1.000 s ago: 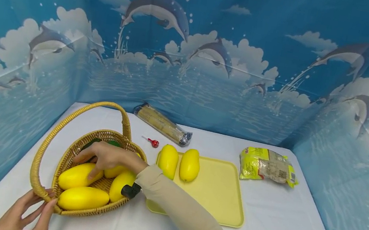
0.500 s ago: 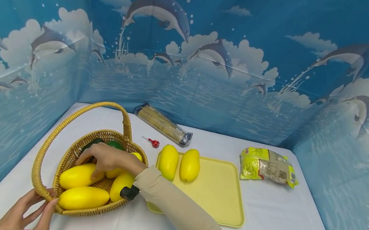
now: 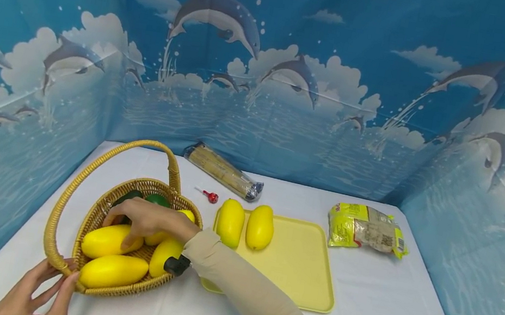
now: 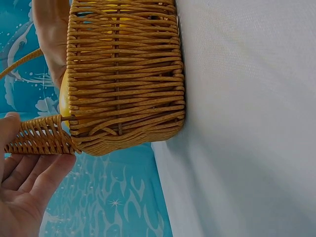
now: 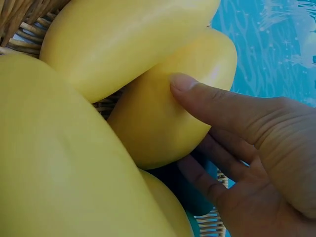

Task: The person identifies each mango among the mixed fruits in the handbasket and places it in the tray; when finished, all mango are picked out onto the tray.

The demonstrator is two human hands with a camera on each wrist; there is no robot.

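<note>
My right hand (image 3: 146,218) reaches into a wicker basket (image 3: 145,286) and grips a yellow mango (image 3: 105,240). In the right wrist view, the thumb presses one side of that mango (image 5: 148,118) while the fingers lie along its other side. Several more yellow mangoes surround it, one (image 3: 114,272) lying along the front wall. Dark green, rounded things (image 3: 158,200) sit at the back, partly hidden by my hand. With thumb and fingertips, my left hand (image 3: 38,291) holds the foot of the basket's arched handle (image 4: 42,136) at the near left corner.
A pale yellow tray (image 3: 300,264) right of the basket bears two mangoes (image 3: 260,227). Behind are a red lollipop (image 3: 211,197) and a clear-wrapped bundle of thin sticks (image 3: 223,170). A yellow printed bag (image 3: 367,228) lies far right. Dolphin-print curtains (image 3: 257,125) enclose the table.
My right hand has shifted very slightly to the right inside the basket. My left hand stays on the handle's foot, and the tray and packets are unmoved.
</note>
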